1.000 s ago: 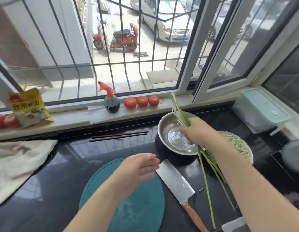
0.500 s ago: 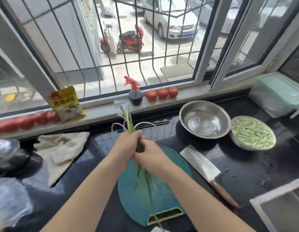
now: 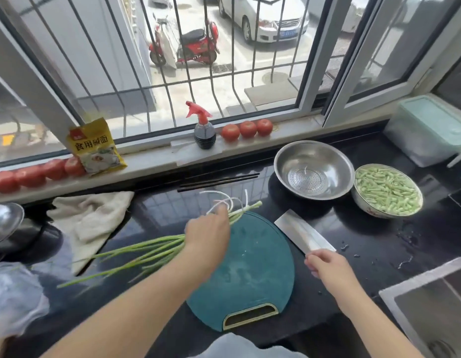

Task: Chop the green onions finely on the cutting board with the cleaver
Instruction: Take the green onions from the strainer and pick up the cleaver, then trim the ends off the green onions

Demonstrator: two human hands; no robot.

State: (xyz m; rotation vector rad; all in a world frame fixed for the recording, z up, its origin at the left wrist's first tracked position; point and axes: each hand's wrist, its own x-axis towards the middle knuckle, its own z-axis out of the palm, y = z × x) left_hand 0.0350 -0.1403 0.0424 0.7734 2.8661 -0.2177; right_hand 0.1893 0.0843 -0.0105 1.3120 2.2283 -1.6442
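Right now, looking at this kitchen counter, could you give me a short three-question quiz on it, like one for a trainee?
1. True or false: the green onions are already chopped into fine pieces.
2. Which hand is at the cleaver? A) left hand B) right hand C) neither
3. Fill in: the metal colander bowl stands between the cutting board and the ____ on the window sill.

Key
1. False: the stalks are whole, held by the left hand across the board's left edge.
2. B: it is over the handle end.
3. Tomatoes.
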